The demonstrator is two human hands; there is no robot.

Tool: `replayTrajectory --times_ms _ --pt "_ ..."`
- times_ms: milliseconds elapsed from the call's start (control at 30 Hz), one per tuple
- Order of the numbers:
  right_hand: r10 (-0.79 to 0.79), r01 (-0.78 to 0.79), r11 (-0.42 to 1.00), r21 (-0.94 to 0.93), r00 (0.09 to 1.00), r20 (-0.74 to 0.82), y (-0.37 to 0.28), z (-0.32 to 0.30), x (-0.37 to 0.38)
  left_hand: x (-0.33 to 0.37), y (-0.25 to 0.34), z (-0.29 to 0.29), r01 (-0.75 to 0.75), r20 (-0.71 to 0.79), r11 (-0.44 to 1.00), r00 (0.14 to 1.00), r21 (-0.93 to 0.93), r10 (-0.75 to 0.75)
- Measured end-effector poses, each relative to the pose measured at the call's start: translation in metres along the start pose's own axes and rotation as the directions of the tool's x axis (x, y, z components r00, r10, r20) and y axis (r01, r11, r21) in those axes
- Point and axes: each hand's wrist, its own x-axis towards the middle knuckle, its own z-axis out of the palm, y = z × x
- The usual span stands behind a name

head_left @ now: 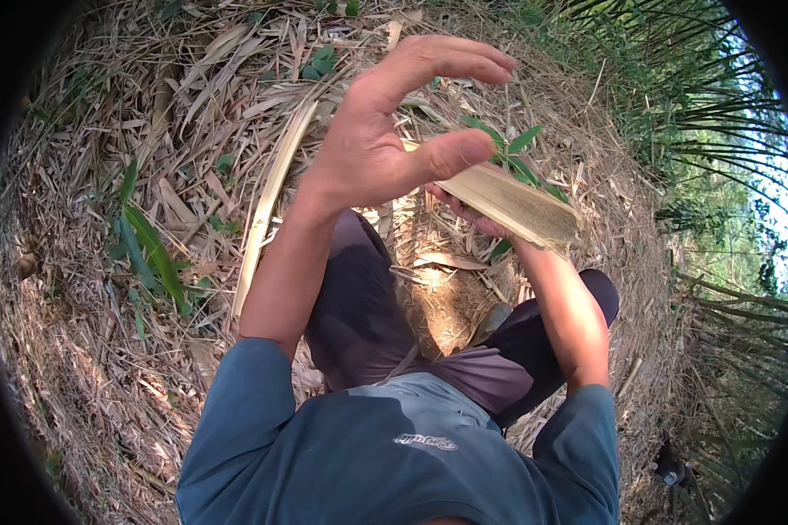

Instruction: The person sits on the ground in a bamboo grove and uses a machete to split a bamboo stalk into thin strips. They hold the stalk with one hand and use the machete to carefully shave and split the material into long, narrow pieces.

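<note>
"In the head view, where is the split stalk piece held?"
"Over the leaf litter, gripped from below by the partly hidden right hand, presumably for support."
"And the left hand?"
"Fingers are spread wide, nothing gripped, perhaps for clearance."

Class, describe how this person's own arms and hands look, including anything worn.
The left hand looks ungloved, as does what shows of the partly hidden right hand. Short, plain blue-grey sleeves leave both forearms bare.
</note>
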Motion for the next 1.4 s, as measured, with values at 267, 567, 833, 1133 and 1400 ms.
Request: replayTrajectory --times_ms 267,567,833,1133,1400 --pt "-0.021 0.027 0.998 -0.063 0.995 0.095 -0.023 0.002 0.015 0.044 -0.007 0.065 0.131 0.543 0.989 0.837 -0.075 -0.069" --pt "-0.138 0.122 0.988 -0.099 0.975 -0.176 -0.03 0.007 -0.018 0.055 -0.003 0.022 0.034 -0.06 0.994 0.998 0.108 -0.028" --pt "-0.559 0.458 0.631 -0.626 0.828 0.042 0.022 -0.032 -0.056 0.058 0.044 0.015 0.376 -0.79 0.867 0.612 0.327 0.033" --pt "-0.618 0.335 0.411 -0.848 0.786 0.011 0.054 -0.03 -0.033 0.039 0.018 -0.001 0.331 -0.736 0.931 0.666 0.151 -0.118" --pt "-0.556 0.359 0.461 -0.812 0.829 0.051 0.056 -0.033 -0.015 0.024 0.002 -0.033 0.211 -0.421 0.957 0.864 -0.2 -0.278"
